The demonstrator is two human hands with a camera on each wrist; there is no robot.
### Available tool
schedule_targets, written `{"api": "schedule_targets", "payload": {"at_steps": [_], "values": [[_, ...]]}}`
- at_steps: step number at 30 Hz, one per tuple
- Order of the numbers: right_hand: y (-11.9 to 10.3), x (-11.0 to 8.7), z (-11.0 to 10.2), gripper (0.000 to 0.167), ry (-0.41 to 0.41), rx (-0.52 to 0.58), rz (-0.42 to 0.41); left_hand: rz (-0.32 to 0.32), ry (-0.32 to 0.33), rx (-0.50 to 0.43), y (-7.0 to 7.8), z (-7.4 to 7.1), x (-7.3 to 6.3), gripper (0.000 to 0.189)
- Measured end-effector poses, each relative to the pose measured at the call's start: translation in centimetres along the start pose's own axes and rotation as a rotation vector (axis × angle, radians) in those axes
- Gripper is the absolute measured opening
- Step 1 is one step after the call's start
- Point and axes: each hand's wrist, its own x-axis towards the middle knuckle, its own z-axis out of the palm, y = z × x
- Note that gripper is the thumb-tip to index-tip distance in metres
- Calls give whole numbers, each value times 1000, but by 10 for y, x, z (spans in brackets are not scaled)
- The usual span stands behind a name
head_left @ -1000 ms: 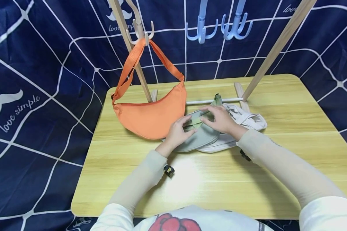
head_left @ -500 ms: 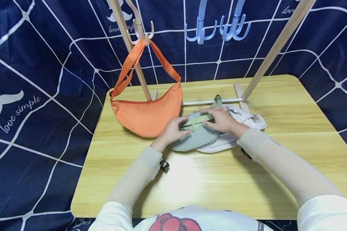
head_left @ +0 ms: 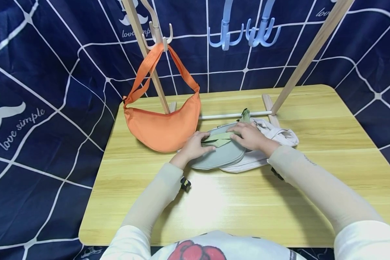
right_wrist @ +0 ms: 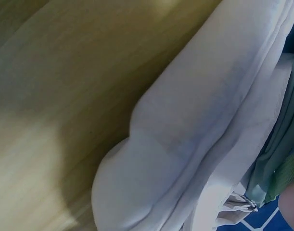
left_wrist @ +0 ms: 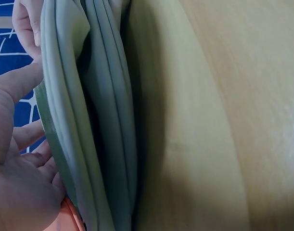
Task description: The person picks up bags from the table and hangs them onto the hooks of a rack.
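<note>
A grey-green, half-moon fabric bag (head_left: 222,159) is laid flat on the yellow wood-grain table (head_left: 240,206), to the right of the hanging orange crescent-shaped fabric bag (head_left: 162,130). The flat pale-green webbing strap (head_left: 220,137) across its top appears to be pinched lightly between thumb and forefinger of the right hand (head_left: 250,136). The left hand (head_left: 193,147), just beside the orange bag, is held with thumb and fingers well parted around the strap's other end, no firm grip being shown.

The strap could be left twisted or lost if the fold under the left hand were not secured, since webbing so limp cannot support itself. The off-white, soft cloth bag (head_left: 243,164), partly covered on the side away from the orange bag, might be dragged along if the two were lifted together. The orange bag could be nudged by the left knuckles.

Stacked, rounded seams are seen along the grey-green edge; the off-white cloth is loosely puckered, the orange panel smooth and taut.
</note>
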Motion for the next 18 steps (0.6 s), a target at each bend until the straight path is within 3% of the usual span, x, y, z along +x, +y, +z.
{"api": "schedule_targets", "payload": {"at_steps": [11, 18], "values": [[4, -1, 4, 27, 13, 48, -50, -13, 2, -1, -3, 5, 5, 57], [5, -1, 3, 40, -25, 89, -85, -4, 0, -12, -2, 5, 5, 47]]}}
